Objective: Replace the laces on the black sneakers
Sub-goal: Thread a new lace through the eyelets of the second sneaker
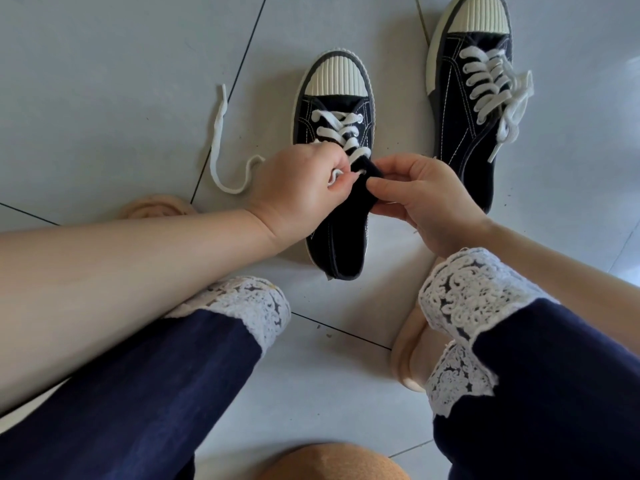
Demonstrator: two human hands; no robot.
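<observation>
My left hand [300, 183] pinching lace [341, 132] at near sneaker [333, 79] eyelet, my right hand [427, 202] pinching its canvas, other sneaker [460, 109] laced, on tiles [104, 81]

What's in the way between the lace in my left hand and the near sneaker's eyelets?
Nothing visible. The left hand pinches the lace right beside the sneaker's upper eyelets; the right hand pinches the black fabric next to them.
</observation>
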